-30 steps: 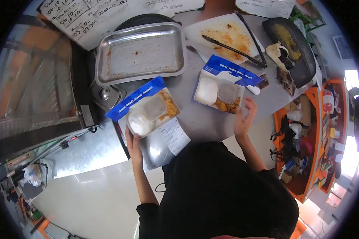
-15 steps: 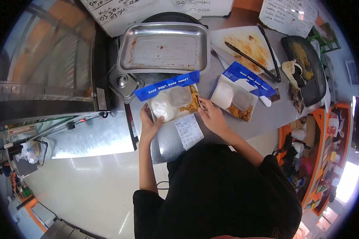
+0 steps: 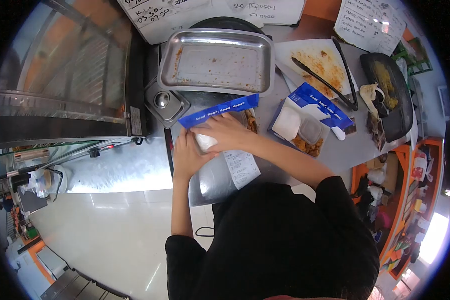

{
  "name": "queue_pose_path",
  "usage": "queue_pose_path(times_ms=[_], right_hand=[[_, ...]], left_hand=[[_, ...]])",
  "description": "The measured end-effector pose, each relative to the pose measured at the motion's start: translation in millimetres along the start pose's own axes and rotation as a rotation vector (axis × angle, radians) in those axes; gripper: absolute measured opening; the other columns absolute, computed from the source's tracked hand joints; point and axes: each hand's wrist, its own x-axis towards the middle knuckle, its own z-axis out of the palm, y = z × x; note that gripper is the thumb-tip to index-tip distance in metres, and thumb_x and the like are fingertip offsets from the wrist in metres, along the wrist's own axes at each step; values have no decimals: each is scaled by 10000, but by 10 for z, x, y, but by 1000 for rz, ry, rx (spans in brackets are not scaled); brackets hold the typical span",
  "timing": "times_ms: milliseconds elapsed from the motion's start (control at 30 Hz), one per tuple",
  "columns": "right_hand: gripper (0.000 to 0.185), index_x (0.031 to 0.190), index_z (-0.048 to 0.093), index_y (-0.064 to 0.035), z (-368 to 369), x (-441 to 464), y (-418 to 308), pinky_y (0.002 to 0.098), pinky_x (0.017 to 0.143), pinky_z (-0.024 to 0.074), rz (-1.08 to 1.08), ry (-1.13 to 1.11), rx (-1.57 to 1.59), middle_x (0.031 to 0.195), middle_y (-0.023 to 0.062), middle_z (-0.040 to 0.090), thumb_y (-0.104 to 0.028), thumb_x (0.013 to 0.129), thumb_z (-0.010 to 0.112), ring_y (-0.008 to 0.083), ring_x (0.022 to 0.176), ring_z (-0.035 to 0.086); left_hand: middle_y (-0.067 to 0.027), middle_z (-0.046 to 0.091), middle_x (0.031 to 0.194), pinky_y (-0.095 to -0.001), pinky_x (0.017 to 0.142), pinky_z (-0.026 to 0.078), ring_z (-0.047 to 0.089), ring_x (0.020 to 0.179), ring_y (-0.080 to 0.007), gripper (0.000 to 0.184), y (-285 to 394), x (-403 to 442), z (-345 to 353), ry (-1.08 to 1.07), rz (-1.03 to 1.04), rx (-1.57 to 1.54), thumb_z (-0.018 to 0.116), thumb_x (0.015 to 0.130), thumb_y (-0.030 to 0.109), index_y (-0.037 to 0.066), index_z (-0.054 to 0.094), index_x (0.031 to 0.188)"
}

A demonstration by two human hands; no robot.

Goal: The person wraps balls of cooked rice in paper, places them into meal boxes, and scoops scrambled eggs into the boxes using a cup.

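A meal box with a raised blue flap (image 3: 220, 110) sits before me, largely covered by my hands. My left hand (image 3: 186, 156) grips the box's left side, its thumb near the white wrapped bundle (image 3: 205, 142), which looks like rice. Across the box reaches my right hand (image 3: 227, 132), fingers curled over the bundle's far side and thumb at its near side. Brown fried food (image 3: 251, 121) shows at the box's right end; the lidded tub is mostly hidden. A printed receipt (image 3: 242, 169) lies just in front. To the right stands a second open meal box (image 3: 286, 122) with similar contents.
Behind the boxes is a crumb-strewn metal tray (image 3: 212, 62). Black tongs (image 3: 325, 82) rest on a stained cutting board (image 3: 305, 47). A black tray (image 3: 385, 100) with yellow food is at far right, a small steel lidded container (image 3: 161, 100) at left, beside a glass cabinet (image 3: 70, 75).
My right hand has moved left from the box's right edge onto the white bundle. The left hand has shifted slightly up against it. The view has shifted a little.
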Motion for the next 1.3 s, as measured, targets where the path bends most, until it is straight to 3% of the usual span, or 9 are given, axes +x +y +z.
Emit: queue_pose_path(times_ms=[200, 500, 633, 700, 767, 900, 1100, 1233, 1300], right_hand=[[590, 1107, 516, -114, 97, 11, 85, 409, 940, 288, 280, -167, 132, 1146, 115, 478, -474, 653, 626, 278, 1105, 425], [544, 1218, 429, -56, -366, -352, 34, 407, 990, 276, -28, 130, 238, 1215, 147, 434, -283, 757, 608, 312, 1164, 371], [539, 1272, 343, -61, -356, -1199, -200, 353, 903, 377, 641, 290, 630, 1117, 113, 499, -160, 801, 586, 213, 1053, 480], [570, 1287, 309, -59, -154, -1592, -255, 312, 871, 391, 791, 215, 912, 1089, 108, 502, -138, 800, 594, 167, 1006, 490], [597, 1297, 280, -55, 117, -1799, -371, 279, 827, 404, 847, 180, 964, 1027, 104, 516, -125, 798, 600, 136, 940, 503], [621, 1307, 256, -51, 292, -1840, -592, 254, 735, 412, 825, 83, 827, 846, 76, 552, -131, 799, 606, 109, 784, 522], [541, 1256, 349, -51, 130, -1744, -585, 281, 689, 419, 930, -37, 905, 764, 46, 561, -120, 788, 611, 129, 721, 533], [356, 1089, 514, -52, -134, -1500, -356, 340, 737, 437, 559, 414, 99, 871, 91, 573, -89, 750, 615, 233, 827, 552], [267, 988, 558, -61, -481, -1030, -291, 368, 805, 426, 470, 371, 257, 968, 109, 565, -105, 730, 610, 292, 933, 525]], left_hand=[[-188, 407, 1231, -446, 914, 322, 427, 1061, -354, 668, -262, -130, 66, 65, 4, 110, 670, 622, 501, 20, 456, 1032], [-206, 340, 1283, -420, 990, 244, 323, 1173, -368, 568, -252, -153, 177, 22, -1, -255, 578, 793, 319, 11, 351, 1214], [-204, 329, 1268, -387, 984, 263, 307, 1199, -319, 579, -155, -483, 461, 363, -232, -541, 533, 845, 225, 16, 248, 1304], [-126, 415, 1115, -330, 935, 342, 417, 1072, -206, 434, 258, -709, 455, 599, -576, -880, 488, 882, 179, 9, 288, 1228], [-124, 470, 1037, -316, 822, 430, 513, 903, -181, 360, 351, -1056, 697, 523, -752, -1255, 469, 899, 202, 32, 315, 1175], [-159, 554, 973, -290, 706, 464, 559, 789, -173, 423, 705, -1382, 689, 102, -659, -1210, 470, 896, 186, 56, 242, 1228], [-78, 553, 847, -212, 461, 401, 501, 555, -95, 422, 738, -1074, 368, 26, -775, -910, 526, 850, 108, 51, 312, 1209], [-68, 449, 973, -259, 650, 394, 451, 723, -120, 324, 326, -566, 308, 416, -414, -494, 554, 817, 122, 39, 463, 1117], [-96, 462, 981, -283, 672, 403, 476, 737, -164, 328, 219, -272, 224, 352, -408, -471, 527, 831, 152, 20, 459, 1123]])
